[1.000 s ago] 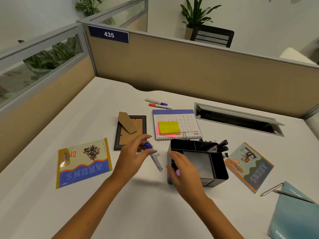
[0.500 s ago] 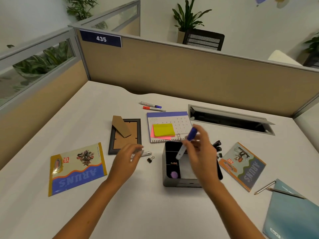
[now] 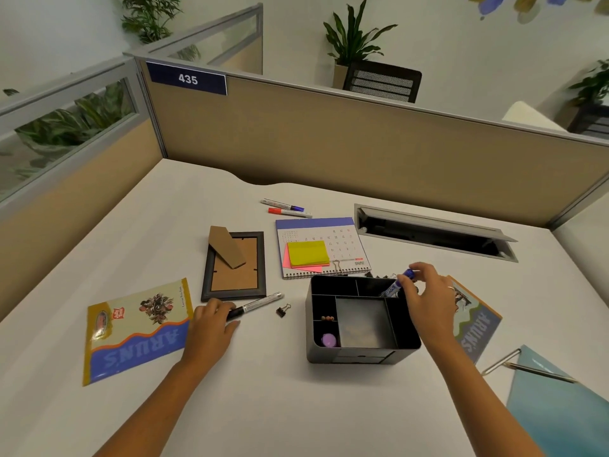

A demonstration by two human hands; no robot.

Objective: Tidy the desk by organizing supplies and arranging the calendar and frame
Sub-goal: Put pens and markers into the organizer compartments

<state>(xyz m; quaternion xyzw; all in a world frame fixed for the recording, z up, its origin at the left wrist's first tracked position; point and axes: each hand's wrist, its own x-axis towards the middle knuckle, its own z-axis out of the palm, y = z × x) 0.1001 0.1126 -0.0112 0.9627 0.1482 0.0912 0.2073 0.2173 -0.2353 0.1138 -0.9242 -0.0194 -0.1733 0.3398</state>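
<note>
A black desk organizer (image 3: 349,356) stands at the middle of the white desk. My right hand (image 3: 428,296) pinches a blue-capped marker (image 3: 397,285) whose lower end dips into the organizer's back right compartment. My left hand (image 3: 211,319) rests on the desk with its fingers on the black end of a silver marker (image 3: 260,305). A picture frame (image 3: 235,268) lies face down behind that marker. The June calendar (image 3: 342,240) lies flat beyond the organizer, with yellow and pink sticky notes (image 3: 308,255) on it.
A small binder clip (image 3: 282,311) lies between marker and organizer. Two more markers (image 3: 286,207) lie further back. Printed cards lie at left (image 3: 135,331) and right (image 3: 476,321). A teal folder (image 3: 560,404) with pens is at the near right. A cable slot (image 3: 435,234) opens at the back.
My right hand carried the blue marker rightward and lowered it into the organizer's back compartment. My left hand moved down-left onto the silver marker's end.
</note>
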